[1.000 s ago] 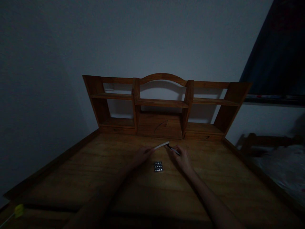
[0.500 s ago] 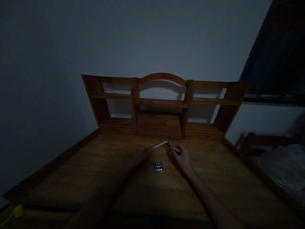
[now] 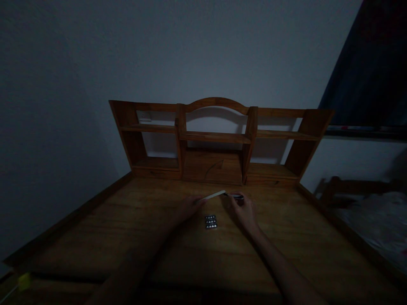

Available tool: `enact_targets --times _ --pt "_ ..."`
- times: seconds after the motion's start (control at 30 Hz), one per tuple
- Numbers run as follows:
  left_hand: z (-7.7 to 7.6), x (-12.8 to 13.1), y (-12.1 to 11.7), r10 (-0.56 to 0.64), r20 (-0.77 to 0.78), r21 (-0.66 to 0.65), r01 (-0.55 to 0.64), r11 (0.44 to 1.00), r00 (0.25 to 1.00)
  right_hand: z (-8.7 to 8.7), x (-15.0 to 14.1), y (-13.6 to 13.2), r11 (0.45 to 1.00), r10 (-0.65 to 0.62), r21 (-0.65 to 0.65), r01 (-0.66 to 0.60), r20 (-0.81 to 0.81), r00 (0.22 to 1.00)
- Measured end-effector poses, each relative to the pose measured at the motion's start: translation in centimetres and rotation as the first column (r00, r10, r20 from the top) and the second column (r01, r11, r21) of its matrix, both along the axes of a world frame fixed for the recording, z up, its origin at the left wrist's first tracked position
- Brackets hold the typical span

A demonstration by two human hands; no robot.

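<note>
Pinched in my left hand (image 3: 192, 205) is the near end of a flat pale strip (image 3: 214, 195), which slants up to the right above the desk. My right hand (image 3: 244, 210) is closed round a slim dark tool with a light streak (image 3: 235, 196); the dimness hides its exact kind. Its dark tip meets, or nearly meets, the strip's far end; touching or apart, I cannot tell. Between my forearms lie three small black pieces with rows of bright marks (image 3: 211, 221), stacked in line on the wooden desk (image 3: 178, 258).
A wooden shelf unit (image 3: 216, 136) stands along the desk's back edge, with a thin dark curved line on its middle panel. Raised rims (image 3: 79, 207) border the desk's sides. A yellow object (image 3: 24, 281) shows at lower left. Right of the desk lies a pale crumpled covering (image 3: 375, 220).
The tool in my right hand has turned to lie flatter, and its tip has shifted slightly right. The strip's far end has dipped a little. The black pieces have not moved.
</note>
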State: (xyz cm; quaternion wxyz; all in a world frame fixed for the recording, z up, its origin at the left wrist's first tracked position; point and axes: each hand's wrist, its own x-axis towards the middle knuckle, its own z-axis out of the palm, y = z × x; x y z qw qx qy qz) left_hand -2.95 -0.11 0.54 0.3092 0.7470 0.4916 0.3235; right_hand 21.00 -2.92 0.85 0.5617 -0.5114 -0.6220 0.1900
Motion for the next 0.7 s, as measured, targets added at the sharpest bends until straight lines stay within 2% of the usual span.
enact_targets --times 0.1,0.2,0.4,0.7 --pt "0.19 0.00 -0.09 0.015 -0.018 0.054 -0.014 0.998 1.000 0.21 0.04 -0.14 0.999 -0.030 0.015 0.029 0.023 0.999" --pt "0.30 -0.08 -0.13 0.017 -0.030 0.054 -0.015 0.998 0.999 0.51 0.04 -0.36 1.000 -0.026 0.007 0.025 0.019 0.999" --pt "0.34 -0.08 -0.19 -0.035 -0.058 0.089 0.040 0.995 0.998 0.69 0.06 -0.51 0.998 0.067 0.017 -0.067 -0.010 0.998" --pt "0.36 0.10 -0.13 -0.006 -0.032 0.081 0.008 0.997 0.999 0.58 0.16 -0.59 0.993 0.121 0.003 -0.121 -0.044 0.992"
